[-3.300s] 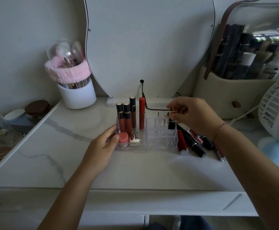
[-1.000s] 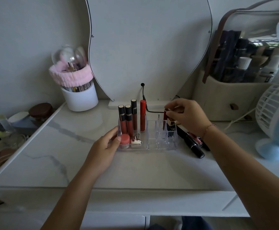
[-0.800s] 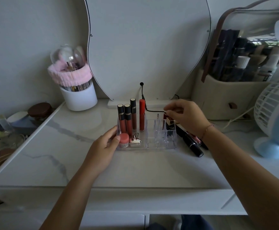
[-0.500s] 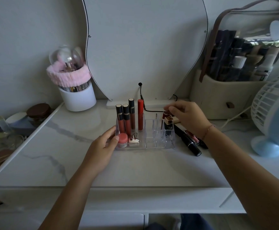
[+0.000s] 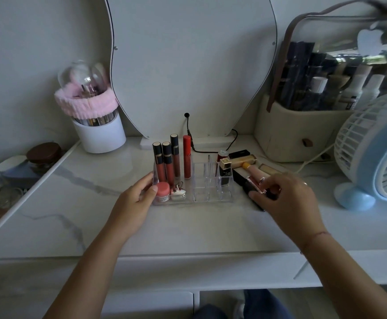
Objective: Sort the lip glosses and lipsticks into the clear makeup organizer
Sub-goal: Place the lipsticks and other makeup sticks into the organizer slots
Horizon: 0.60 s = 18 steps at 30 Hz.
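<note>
The clear makeup organizer [image 5: 207, 195] stands mid-table. Its left slots hold three black-capped lip glosses [image 5: 167, 164] and a red tube [image 5: 187, 157]; a pink jar [image 5: 163, 189] sits in front of them. A black-and-gold lipstick [image 5: 225, 172] and a red-topped one [image 5: 222, 154] stand in its right slots. My left hand [image 5: 134, 201] grips the organizer's left edge. Loose tubes lie to the right: a gold one [image 5: 243, 160], a pink gloss [image 5: 255, 173] and a long black tube [image 5: 242, 179]. My right hand [image 5: 287, 199] rests on this pile, thumb and fingers closed around the black tube's near end.
A wavy mirror [image 5: 192, 65] stands behind, with a black cable [image 5: 191, 143] running from it. A white brush cup with a pink band [image 5: 100, 134] is back left, a beige cosmetics bag [image 5: 303, 134] back right, a blue fan [image 5: 376, 153] far right.
My right hand let go of the black-and-gold lipstick, which now stands in the organizer, and moved right and nearer onto the loose tubes. My left hand stayed on the organizer.
</note>
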Available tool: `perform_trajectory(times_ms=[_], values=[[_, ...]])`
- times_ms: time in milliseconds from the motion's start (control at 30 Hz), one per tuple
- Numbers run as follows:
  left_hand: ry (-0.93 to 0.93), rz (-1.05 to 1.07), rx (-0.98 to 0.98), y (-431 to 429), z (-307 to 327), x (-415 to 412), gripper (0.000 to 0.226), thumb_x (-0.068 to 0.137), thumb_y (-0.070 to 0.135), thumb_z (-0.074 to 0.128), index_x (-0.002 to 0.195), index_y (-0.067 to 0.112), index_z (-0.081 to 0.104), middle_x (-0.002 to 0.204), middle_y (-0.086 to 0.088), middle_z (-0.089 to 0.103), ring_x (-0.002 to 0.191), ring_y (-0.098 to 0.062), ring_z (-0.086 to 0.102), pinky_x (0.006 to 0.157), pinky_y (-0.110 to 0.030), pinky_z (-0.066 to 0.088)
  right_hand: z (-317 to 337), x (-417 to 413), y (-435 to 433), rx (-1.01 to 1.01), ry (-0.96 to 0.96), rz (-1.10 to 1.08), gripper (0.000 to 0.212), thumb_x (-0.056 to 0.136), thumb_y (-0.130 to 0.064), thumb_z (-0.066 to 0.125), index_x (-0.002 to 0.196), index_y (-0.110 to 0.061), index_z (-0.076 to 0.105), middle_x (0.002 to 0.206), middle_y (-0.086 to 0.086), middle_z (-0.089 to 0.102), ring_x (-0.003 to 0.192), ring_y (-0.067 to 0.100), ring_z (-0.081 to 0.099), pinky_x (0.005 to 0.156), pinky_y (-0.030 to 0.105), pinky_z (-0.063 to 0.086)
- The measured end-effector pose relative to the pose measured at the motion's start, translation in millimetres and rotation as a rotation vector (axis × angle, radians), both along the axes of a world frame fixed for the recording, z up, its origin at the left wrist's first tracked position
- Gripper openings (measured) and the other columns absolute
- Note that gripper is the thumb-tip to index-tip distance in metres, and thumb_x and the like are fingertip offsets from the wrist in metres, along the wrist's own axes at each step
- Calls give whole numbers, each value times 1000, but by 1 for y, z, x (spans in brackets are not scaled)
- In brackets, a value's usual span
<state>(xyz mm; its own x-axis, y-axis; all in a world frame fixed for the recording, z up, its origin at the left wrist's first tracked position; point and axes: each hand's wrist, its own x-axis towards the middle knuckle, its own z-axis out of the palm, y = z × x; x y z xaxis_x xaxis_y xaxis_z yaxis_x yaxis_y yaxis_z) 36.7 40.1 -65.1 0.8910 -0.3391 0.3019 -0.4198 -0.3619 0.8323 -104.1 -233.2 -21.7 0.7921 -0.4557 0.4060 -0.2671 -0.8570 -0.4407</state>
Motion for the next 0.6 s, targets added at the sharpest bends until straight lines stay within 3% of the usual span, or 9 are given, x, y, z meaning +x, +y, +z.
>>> perform_trajectory(times_ms=[133, 267, 333, 433, 500, 600], values=[[-2, 10, -5, -1, -1, 1, 44, 96, 21, 51, 114, 61, 48, 96, 57, 51, 98, 31, 46, 76, 7, 32, -16, -5, 8, -143, 115, -111, 32, 73, -50, 64, 95, -26, 64, 100, -1, 59, 94, 22, 54, 84, 36, 38], [16, 21, 1, 1, -6, 3, 38, 96, 23, 51, 129, 41, 52, 97, 57, 51, 98, 31, 47, 79, -2, 35, -22, -4, 7, -189, 165, -180, 31, 76, -47, 61, 98, -26, 66, 104, 2, 61, 96, 23, 53, 81, 34, 34], [25, 20, 0, 2, -7, 4, 36, 95, 23, 51, 127, 41, 54, 98, 55, 53, 98, 29, 48, 83, -12, 35, -23, -4, 7, -187, 155, -193, 28, 77, -46, 60, 95, -25, 67, 101, 2, 62, 92, 23, 53, 77, 33, 32], [23, 4, 5, 1, -5, 3, 37, 96, 23, 50, 118, 53, 52, 100, 53, 54, 99, 27, 50, 83, -14, 36, -23, -4, 7, -132, 124, -180, 25, 77, -42, 62, 94, -24, 69, 99, 3, 62, 91, 24, 52, 75, 32, 28], [16, 7, -2, 0, -4, 2, 37, 96, 22, 51, 121, 49, 55, 96, 55, 53, 97, 29, 49, 81, -13, 36, -23, -5, 6, -59, 65, -147, 25, 77, -37, 65, 95, -21, 70, 97, 4, 62, 91, 24, 52, 74, 30, 30], [13, 16, -8, 0, -4, 1, 39, 95, 23, 51, 127, 45, 51, 93, 58, 51, 94, 31, 48, 80, -12, 35, -19, -7, 7, 149, -75, -46, 22, 76, -29, 69, 95, -20, 70, 86, -2, 60, 76, 12, 52, 63, 16, 36]])
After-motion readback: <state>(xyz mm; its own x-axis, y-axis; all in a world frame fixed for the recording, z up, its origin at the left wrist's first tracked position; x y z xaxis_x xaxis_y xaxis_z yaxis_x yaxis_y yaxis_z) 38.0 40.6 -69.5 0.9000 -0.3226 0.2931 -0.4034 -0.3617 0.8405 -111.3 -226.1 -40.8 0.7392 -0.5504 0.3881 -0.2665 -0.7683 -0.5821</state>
